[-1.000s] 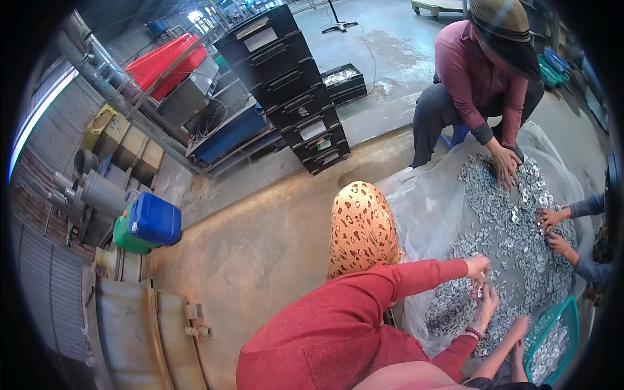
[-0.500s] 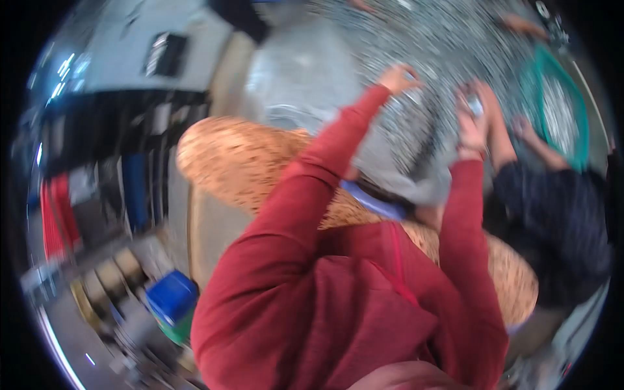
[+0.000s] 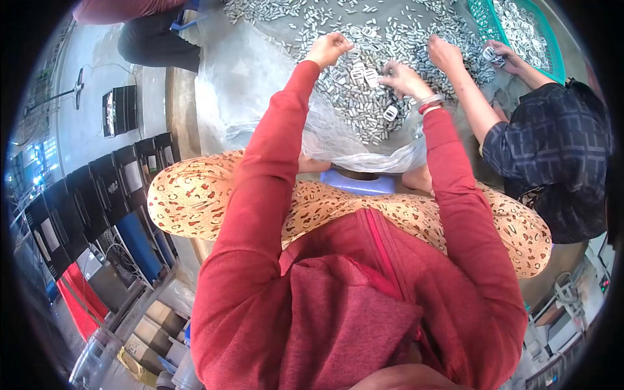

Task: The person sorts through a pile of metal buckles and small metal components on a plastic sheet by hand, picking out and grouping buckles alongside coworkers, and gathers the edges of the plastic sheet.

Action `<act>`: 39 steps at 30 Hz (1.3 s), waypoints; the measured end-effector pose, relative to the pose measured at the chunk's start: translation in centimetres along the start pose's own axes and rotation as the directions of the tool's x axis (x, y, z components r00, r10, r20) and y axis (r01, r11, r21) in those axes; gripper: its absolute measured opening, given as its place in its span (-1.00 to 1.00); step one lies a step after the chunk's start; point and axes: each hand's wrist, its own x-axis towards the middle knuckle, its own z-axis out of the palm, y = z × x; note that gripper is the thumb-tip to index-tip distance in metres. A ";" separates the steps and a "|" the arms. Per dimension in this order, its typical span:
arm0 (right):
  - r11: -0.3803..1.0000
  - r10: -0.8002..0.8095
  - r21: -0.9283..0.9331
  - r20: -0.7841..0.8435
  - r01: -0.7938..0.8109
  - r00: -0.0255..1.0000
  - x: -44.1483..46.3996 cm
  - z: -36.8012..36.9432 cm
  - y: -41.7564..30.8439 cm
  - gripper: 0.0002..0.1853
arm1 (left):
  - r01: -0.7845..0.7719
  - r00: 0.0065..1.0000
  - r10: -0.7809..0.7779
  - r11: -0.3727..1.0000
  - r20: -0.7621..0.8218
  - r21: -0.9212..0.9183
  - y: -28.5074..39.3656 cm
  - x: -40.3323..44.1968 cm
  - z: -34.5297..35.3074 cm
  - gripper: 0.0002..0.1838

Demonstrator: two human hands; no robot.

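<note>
Crumpled translucent sheeting (image 3: 224, 84) spreads beneath my hands, strewn with small metal parts (image 3: 367, 117).
My left hand (image 3: 329, 50) curls its fingers narrowly together above the parts; I cannot tell whether it grips one. Pale slotted pieces (image 3: 371, 77) lie between my hands, right by the fingertips of my right hand (image 3: 404, 80), which are slightly parted, their hold unclear. Just right of it reaches a co-worker's hand (image 3: 446, 54); farther right stands a green basket (image 3: 557, 49).
</note>
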 end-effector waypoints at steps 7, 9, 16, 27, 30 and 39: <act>0.973 -0.227 -0.039 -0.309 0.227 0.923 2.0 3.9 1.8 -0.63 | -0.185 0.982 0.133 0.817 0.133 0.546 -0.3 -0.2 1.8 -0.42; 0.908 -0.097 0.381 -0.216 0.175 0.972 1.8 2.4 1.7 -0.80 | -0.270 0.963 0.193 0.739 0.191 0.618 -0.1 -0.7 2.9 -0.44; 0.670 -0.318 0.691 -0.063 0.271 0.946 -2.4 -3.8 -1.8 -0.80 | -0.151 0.988 0.098 0.731 0.116 0.665 -2.3 1.5 0.8 -0.51; 0.716 -0.052 -0.698 -0.040 0.010 0.998 -6.8 3.5 5.1 -0.38 | 0.244 0.969 -0.100 0.510 0.224 -0.825 1.5 -2.6 -4.8 -0.71; 0.737 -0.190 -0.673 -0.122 0.060 0.974 -6.0 5.2 6.2 -0.60 | 0.261 0.961 -0.140 0.754 0.240 -0.603 1.2 -3.8 -5.3 -0.84; 0.738 -0.090 0.651 -0.168 0.179 0.982 -2.4 0.5 0.4 -0.90 | -0.027 0.998 0.055 0.848 -0.038 0.529 -4.8 -3.4 0.3 -0.56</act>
